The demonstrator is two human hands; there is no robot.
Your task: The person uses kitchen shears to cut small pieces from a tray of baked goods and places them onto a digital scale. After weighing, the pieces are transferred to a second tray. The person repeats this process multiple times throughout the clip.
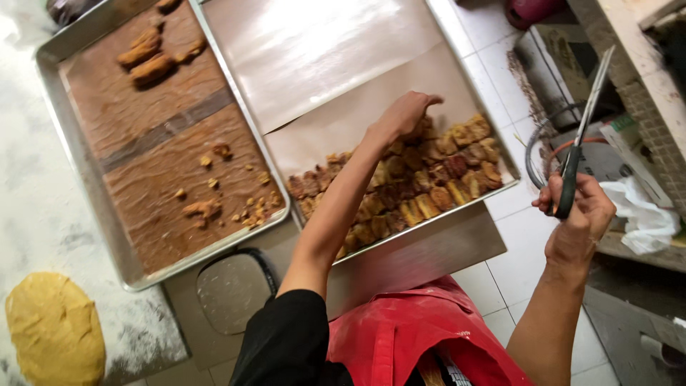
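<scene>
**Floured worktop with two trays and dough**

A white, flour-dusted worktop point(36, 207) carries a metal tray point(86, 179) lined with brown paper and crumbs along its middle. A second paper-lined tray point(457, 43) overhangs the near edge. A yellow dough lump point(53, 330) sits at the near left corner.

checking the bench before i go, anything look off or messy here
Yes: crumbs and broken bits lie scattered over the left tray. The right tray juts past the counter edge over the floor. The right hand holds scissors blades-up.
</scene>
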